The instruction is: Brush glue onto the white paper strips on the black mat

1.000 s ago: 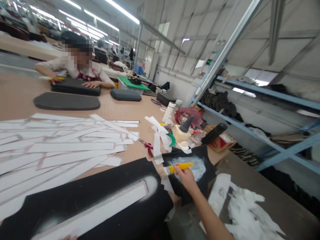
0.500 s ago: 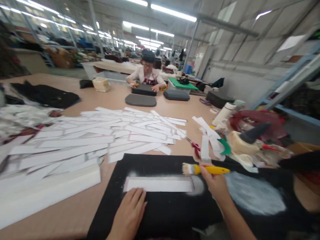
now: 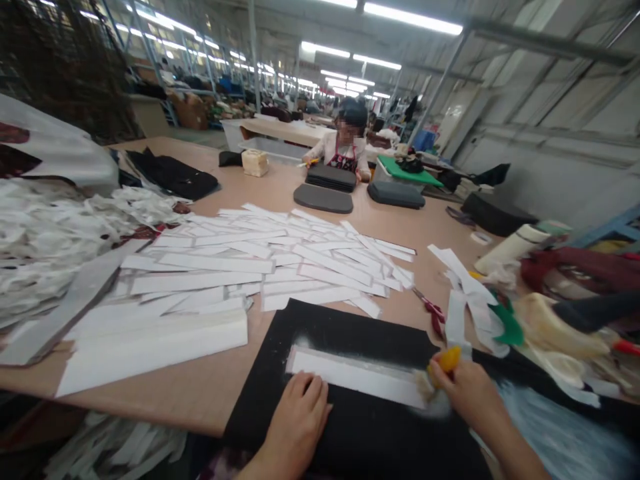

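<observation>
A long white strip [image 3: 355, 380] lies on a black sheet [image 3: 320, 320] at the table's near edge. My left hand [image 3: 300, 417] rests palm down at the strip's left end, fingertips on its lower edge, fingers together. In my right hand [image 3: 457, 383] is a yellow-handled brush [image 3: 447, 360], its pale bristles down on the strip's right end. Whitish smears mark the black sheet around both ends of the strip. Red-handled scissors [image 3: 433, 310] lie just beyond the sheet's upper right corner.
Many white strips [image 3: 200, 280] spread across the table [image 3: 190, 387]. White scraps [image 3: 55, 240] heap at left. A bottle [image 3: 515, 247] and cloths stand at right. Across the table, a person [image 3: 345, 143] sits behind stacked grey pads [image 3: 330, 177].
My right hand has tilted the brush and brought its bristles down onto the strip's right end. The view has turned left. The person across has shifted their hands.
</observation>
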### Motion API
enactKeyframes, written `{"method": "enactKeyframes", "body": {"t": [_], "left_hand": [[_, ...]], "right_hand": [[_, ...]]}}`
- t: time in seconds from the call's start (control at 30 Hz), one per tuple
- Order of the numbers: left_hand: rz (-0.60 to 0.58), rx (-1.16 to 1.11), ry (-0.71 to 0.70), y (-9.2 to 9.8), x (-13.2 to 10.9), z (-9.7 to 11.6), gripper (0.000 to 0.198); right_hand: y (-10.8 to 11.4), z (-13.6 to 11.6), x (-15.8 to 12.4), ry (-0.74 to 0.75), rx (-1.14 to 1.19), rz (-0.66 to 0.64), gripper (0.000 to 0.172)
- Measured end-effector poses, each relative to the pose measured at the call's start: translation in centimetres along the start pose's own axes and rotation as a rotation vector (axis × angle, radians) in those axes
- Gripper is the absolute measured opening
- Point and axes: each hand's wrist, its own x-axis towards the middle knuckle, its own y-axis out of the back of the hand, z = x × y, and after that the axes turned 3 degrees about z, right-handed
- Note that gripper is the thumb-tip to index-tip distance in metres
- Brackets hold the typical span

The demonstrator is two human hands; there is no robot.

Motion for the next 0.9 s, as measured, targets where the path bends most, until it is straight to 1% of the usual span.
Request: {"method": "enactKeyframes", "body": {"t": [0.03,0.07,0.1,0.17,0.2,0.27,0.3,0.37,0.4,0.5,0.53,0.63,0.67,0.73,0.77,0.8,0.87,0.9], "left_hand": [[-0.004,0.002,0.018,-0.1,0.0,0.2,0.025],[-0.007,0.002,0.032,-0.3,0.0,0.4,0.025],[-0.004,0.0,0.04,-0.6,-0.1,0.7,0.025],[0.007,-0.017,0.046,-1.3,-0.2,1.2,0.028],[0.015,-0.03,0.045,-1.7,-0.3,1.4,0.029],[0.005,-0.052,0.044,-2.3,-0.3,1.7,0.034],[-0.005,-0.053,0.043,-2.5,-0.3,1.7,0.035],[-0.022,-0.034,0.034,-2.6,-0.2,1.7,0.034],[-0.026,-0.022,0.028,-2.5,-0.1,1.7,0.032],[-0.011,-0.01,0.009,-2.1,0.1,1.5,0.029],[-0.003,-0.02,0.005,-2.0,0.2,1.4,0.03],[-0.004,-0.041,0.003,-1.9,0.2,1.3,0.03],[-0.012,-0.037,0.0,-1.8,0.2,1.3,0.029],[-0.028,-0.021,-0.003,-1.7,0.2,1.3,0.027],[-0.028,-0.017,-0.004,-1.6,0.2,1.3,0.027],[-0.023,-0.015,0.0,-1.6,0.2,1.4,0.027],[-0.027,-0.021,0.015,-1.5,0.3,1.4,0.027],[-0.036,-0.023,0.019,-1.5,0.3,1.4,0.028]], "right_hand": [[0.5,0.2,0.2,0.044,-0.052,0.019,0.033],[0.7,-0.6,0.4,0.097,-0.046,0.012,0.033],[0.5,-2.1,0.6,0.162,0.016,-0.017,0.032],[-0.7,-6.9,1.1,0.285,0.239,-0.09,0.027],[-1.6,-9.7,1.4,0.39,0.345,-0.152,0.024],[-3.2,-14.6,2.2,0.548,0.492,-0.298,0.017],[-3.9,-16.5,2.7,0.61,0.52,-0.374,0.014],[-5.0,-18.9,3.9,0.692,0.491,-0.485,0.01],[-5.3,-19.5,4.5,0.715,0.442,-0.49,0.01],[-5.6,-19.9,5.7,0.745,0.33,-0.38,0.012],[-5.5,-20.0,5.8,0.761,0.329,-0.374,0.011],[-5.5,-20.6,5.3,0.822,0.267,-0.484,0.007],[-5.5,-20.9,5.1,0.822,0.21,-0.478,0.007],[-5.6,-21.3,4.9,0.763,0.13,-0.387,0.008],[-5.6,-21.1,4.9,0.718,0.128,-0.349,0.009],[-5.5,-20.7,4.9,0.681,0.142,-0.34,0.009],[-5.0,-18.9,4.9,0.629,0.146,-0.397,0.01],[-4.7,-17.6,5.0,0.61,0.104,-0.425,0.011]]}}
